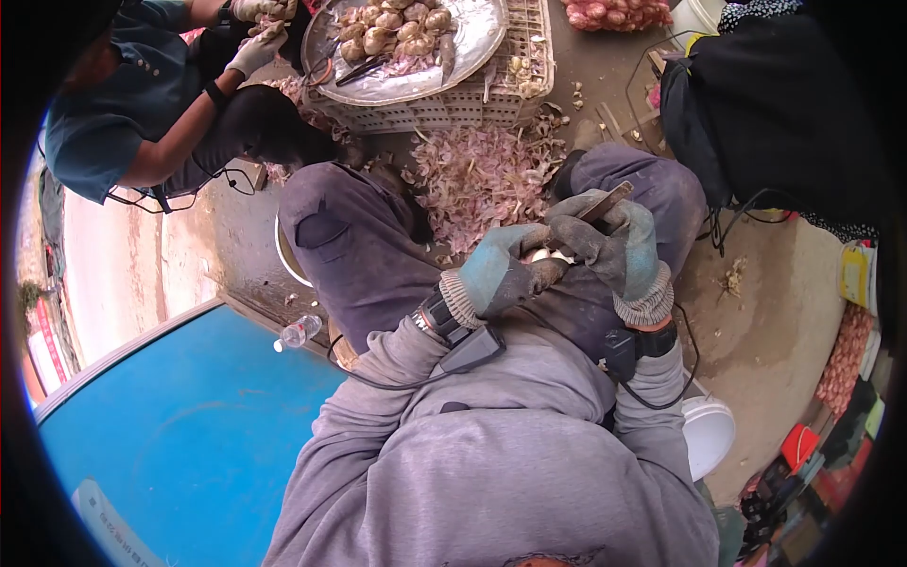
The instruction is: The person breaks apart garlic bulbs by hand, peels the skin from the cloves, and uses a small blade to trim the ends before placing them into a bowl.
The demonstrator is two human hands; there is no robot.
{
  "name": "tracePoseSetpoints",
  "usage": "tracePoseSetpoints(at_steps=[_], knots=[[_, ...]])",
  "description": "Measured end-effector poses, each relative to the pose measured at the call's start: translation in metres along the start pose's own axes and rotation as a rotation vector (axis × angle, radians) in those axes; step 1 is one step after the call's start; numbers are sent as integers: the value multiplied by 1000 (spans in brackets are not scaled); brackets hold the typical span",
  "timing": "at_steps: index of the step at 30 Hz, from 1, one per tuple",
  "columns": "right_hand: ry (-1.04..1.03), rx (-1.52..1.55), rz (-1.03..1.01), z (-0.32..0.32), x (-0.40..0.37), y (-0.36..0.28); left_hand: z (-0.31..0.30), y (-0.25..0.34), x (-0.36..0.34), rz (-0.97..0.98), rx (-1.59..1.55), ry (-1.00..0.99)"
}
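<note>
My left hand (504, 272) grasps the pale garlic (548, 254), thumb and fingers closed around it, low over my lap. My right hand (616, 244) is clenched on a slim brown tool (609, 201), one end poking out past my fingers toward 1 o'clock; which end, I can't tell. Its fingers come right up to the garlic, so the two hands almost meet, gloves on both.

Clock places run from the garlic. My left knee (326, 213) rises at 10 o'clock and my right knee (661, 180) at 1 to 2, just behind my right hand, leaving a gap between them toward the heap of skins (487, 184) at 11. Past the heap stands the crate (444, 111), the round tray (477, 26) on top, its near rim well beyond my fingertips, with bulbs (387, 33) on it.

A co-worker (123, 104) sits at 10, gloved hands well apart from mine. The black cloth (775, 109) hangs at 2, past my right knee. Floor (784, 312) spreads wide at 3 to 4. The bucket (709, 435) edges in at 5, beside my right sleeve. At 8 to 9 lies the bottle (299, 331), near the blue board's (189, 425) edge.
</note>
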State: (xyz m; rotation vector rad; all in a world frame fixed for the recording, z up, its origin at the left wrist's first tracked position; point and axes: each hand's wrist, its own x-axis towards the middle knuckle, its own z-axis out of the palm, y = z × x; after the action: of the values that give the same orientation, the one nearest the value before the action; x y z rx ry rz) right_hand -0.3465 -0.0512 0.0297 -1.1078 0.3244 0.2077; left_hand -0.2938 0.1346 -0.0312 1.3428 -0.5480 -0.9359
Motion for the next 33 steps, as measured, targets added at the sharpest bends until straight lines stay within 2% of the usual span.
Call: tracePoseSetpoints(at_steps=[1,2,3,4,5,6,7,8,10,14,16,20,21,22,23,24,26,28,29,31,33], knots=[[-2,-2,0,1,1,1,-2,2,1,51,13,-20],[45,-205,-86,2,2,5,-3,5,0,52,13,-19],[92,-408,-173,2,2,7,-4,8,-2,-26,-37,-13],[92,-409,-172,1,1,8,-5,12,-3,-104,-87,-6],[130,-266,-127,-1,-1,9,-4,11,-3,-103,-89,-5],[169,-123,-81,-2,-2,9,-3,11,-3,-183,-169,4],[146,-1,-145,-5,-1,12,-2,10,-3,-263,-249,14],[147,-3,-145,-7,0,11,-2,10,-3,-262,-250,13],[141,-18,-278,-12,0,8,-3,10,-3,-304,-468,39],[234,-117,-328,-33,-5,8,-12,14,-1,-362,-564,20],[182,-161,-332,-34,-8,4,-14,18,-1,-359,-689,14],[196,-124,-130,-4,-19,1,-12,11,-1,-356,-685,25],[181,-117,-108,-4,-19,1,-7,22,0,-419,-641,106],[98,-189,-190,-15,-16,13,-9,13,1,-396,-748,44],[135,-150,-143,-9,-17,13,-12,1,4,-432,-912,-18],[147,-145,-125,-6,-14,16,-9,11,2,-386,-811,13],[179,-237,-77,0,-13,15,-4,9,1,-300,-417,102],[188,-258,-67,6,-15,16,-5,5,-3,-186,-288,148],[194,-255,-67,8,-15,19,-6,3,-3,-189,-287,143],[161,-123,-44,9,-16,24,-5,0,-2,-57,-79,193],[203,-135,-74,7,-17,31,-2,-1,1,-99,-198,199]])
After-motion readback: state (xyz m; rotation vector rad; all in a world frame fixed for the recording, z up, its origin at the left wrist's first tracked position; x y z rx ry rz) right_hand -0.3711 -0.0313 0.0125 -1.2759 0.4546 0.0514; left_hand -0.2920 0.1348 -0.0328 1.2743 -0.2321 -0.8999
